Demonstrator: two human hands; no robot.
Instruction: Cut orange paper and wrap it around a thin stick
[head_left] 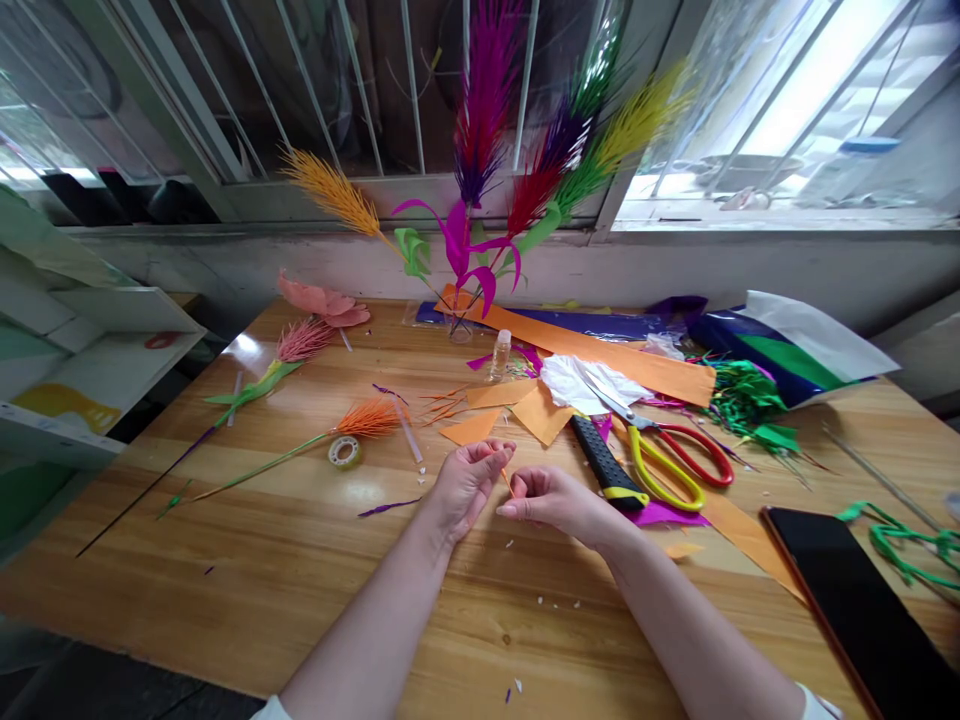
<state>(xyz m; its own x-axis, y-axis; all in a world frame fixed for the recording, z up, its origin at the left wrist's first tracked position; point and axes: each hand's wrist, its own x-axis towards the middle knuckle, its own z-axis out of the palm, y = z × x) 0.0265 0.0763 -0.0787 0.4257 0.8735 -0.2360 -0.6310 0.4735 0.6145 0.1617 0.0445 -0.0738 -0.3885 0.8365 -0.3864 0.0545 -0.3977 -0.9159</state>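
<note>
My left hand [471, 488] and my right hand [547, 498] meet above the middle of the table, fingers pinched. Between them runs a thin orange paper strip [508, 484], one end in each hand. Orange paper pieces [544, 412] lie just beyond my fingers. Left of my hands rests a paper stalk with an orange fringed head [371, 418], and a small roll of tape [344, 452] touches or nearly touches it. To the right lie a black-and-yellow handle of a cutter [604, 460] and scissors with red and yellow grips [667, 470].
A vase [460, 325] holds several colourful paper stalks at the back. A small clear bottle [500, 356] stands before it. A pink stalk [304, 340] lies at left, green tinsel shreds [746, 392] at right, and a phone [855, 610] near the right edge. Paper scraps dot the wooden table [300, 600].
</note>
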